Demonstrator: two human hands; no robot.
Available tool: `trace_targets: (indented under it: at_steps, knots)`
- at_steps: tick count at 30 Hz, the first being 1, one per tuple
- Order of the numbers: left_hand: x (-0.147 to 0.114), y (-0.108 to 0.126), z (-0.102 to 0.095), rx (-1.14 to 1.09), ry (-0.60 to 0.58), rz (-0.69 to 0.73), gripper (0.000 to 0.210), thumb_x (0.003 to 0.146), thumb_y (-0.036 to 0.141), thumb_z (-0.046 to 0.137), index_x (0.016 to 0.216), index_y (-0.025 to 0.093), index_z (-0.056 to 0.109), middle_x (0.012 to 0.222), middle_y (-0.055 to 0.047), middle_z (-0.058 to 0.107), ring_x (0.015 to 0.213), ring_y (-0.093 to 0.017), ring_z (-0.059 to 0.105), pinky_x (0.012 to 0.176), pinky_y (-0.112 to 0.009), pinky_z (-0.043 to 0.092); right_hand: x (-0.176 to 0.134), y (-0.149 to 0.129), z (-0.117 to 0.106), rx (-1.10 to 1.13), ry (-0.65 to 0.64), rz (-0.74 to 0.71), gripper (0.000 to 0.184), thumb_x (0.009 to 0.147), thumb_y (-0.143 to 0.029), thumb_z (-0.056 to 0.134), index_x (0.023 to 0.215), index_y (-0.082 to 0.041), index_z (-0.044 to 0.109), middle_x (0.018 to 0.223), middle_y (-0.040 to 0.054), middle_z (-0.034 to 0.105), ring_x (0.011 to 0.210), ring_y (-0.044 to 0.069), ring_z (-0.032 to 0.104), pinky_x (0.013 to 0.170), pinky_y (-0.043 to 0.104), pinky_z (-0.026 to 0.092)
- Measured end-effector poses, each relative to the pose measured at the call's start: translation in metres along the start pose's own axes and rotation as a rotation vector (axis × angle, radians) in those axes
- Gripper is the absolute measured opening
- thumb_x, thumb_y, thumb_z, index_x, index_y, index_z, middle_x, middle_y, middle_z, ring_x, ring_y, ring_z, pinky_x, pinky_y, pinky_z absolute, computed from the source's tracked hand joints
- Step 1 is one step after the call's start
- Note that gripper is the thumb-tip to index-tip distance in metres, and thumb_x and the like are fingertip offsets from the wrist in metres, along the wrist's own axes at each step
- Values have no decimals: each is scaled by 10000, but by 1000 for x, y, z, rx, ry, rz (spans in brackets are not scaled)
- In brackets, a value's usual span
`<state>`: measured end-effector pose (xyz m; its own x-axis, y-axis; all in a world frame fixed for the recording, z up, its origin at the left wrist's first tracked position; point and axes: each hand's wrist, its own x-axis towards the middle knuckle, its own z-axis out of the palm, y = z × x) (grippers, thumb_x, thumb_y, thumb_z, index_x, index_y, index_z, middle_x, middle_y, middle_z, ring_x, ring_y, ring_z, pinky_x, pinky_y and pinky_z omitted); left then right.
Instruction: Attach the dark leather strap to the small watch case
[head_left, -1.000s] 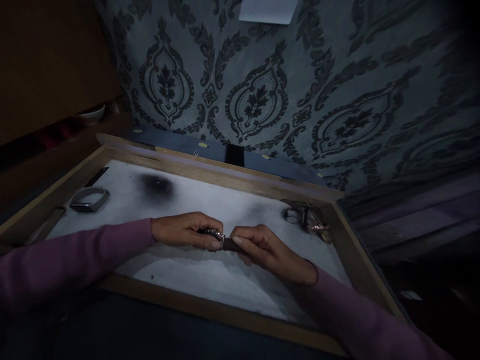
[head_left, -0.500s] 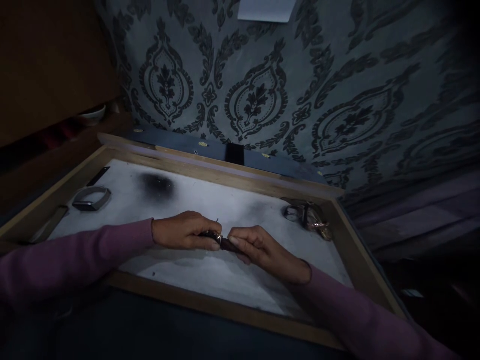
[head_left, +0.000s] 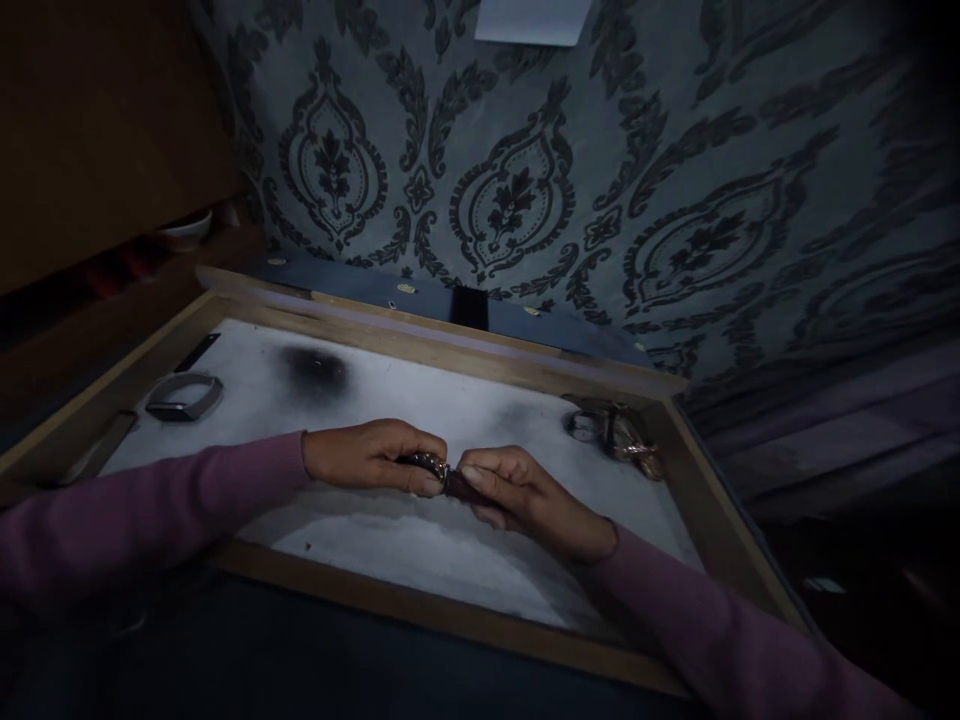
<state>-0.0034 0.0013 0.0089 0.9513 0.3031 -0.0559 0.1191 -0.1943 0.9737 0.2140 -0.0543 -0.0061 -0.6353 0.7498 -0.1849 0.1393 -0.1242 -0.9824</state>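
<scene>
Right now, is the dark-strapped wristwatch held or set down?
Held: the left hand grips the wristwatch and the right hand pinches its dark strap, above the white liner.

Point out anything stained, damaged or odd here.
A black, blurry-edged patch marks the white floor of the tray, toward its far left; it looks odd against the pale surface. Whether it is a stain or scorching, I can't tell. The held watch shows no obvious damage, but is partly hidden.

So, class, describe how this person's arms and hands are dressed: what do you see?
The left sleeve and right sleeve are long, plain, dusky purple, reaching the wrists. The left hand and right hand wear no gloves; dim light hides finer detail.
</scene>
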Motion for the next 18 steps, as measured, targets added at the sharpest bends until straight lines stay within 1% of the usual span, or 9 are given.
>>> trace_targets:
  at_steps: [1,3,6,8,11,13,15,16,18]
  knots:
    - [0,0,0,22,3,2,199,893,315,517,770,164,478,665,41,395,616,-100,368,572,-222,302,0,0,0,-8,2,-4,405,937,-492,446,697,-167,469,504,-77,382,410,53,270,402,191,195]
    - [0,0,-1,55,3,5,209,893,323,516,761,166,472,655,42,386,609,-101,365,564,-221,298,0,-2,0,-104,18,-54,399,956,-454,429,688,-162,479,521,-66,392,441,61,308,427,193,230]
    - [0,-2,0,49,-9,-1,198,888,315,519,765,166,477,659,42,385,613,-100,366,566,-219,300,-2,-4,0,-394,71,-199,382,987,-369,390,677,-164,480,561,-46,410,494,72,375,489,207,291]
    - [1,-2,0,17,-16,-14,186,886,305,519,774,162,482,674,39,395,629,-102,373,583,-221,308,-4,-4,0,-578,102,-282,349,995,-315,369,695,-172,473,570,-47,402,496,74,386,509,216,300]
    - [1,-3,0,-20,-20,-23,183,890,304,513,780,160,484,684,38,396,642,-103,375,598,-224,316,-5,-1,0,-728,132,-351,312,995,-257,342,712,-184,449,576,-47,388,481,77,366,508,230,285]
    - [1,-3,0,-6,-18,-20,182,889,301,518,779,160,485,679,40,397,637,-101,376,592,-221,316,-5,-1,1,-758,135,-359,301,992,-243,336,719,-187,450,578,-46,380,476,81,348,503,239,271]
    - [1,-3,0,41,-11,-10,176,886,291,526,774,161,488,673,39,407,632,-100,380,578,-215,314,-5,-2,1,-723,119,-338,298,992,-262,340,737,-182,473,584,-42,389,481,86,352,504,244,270]
    - [1,-2,0,65,-9,-1,173,885,285,530,771,162,490,669,38,412,629,-100,384,570,-212,313,-4,-3,0,-668,102,-312,309,992,-285,347,735,-178,482,585,-39,396,488,88,362,505,243,277]
    - [0,-1,0,86,-15,14,171,885,279,534,766,165,492,663,37,422,627,-101,394,560,-208,313,-4,-5,0,-483,45,-228,349,987,-346,370,710,-171,489,576,-38,408,499,88,378,505,234,295]
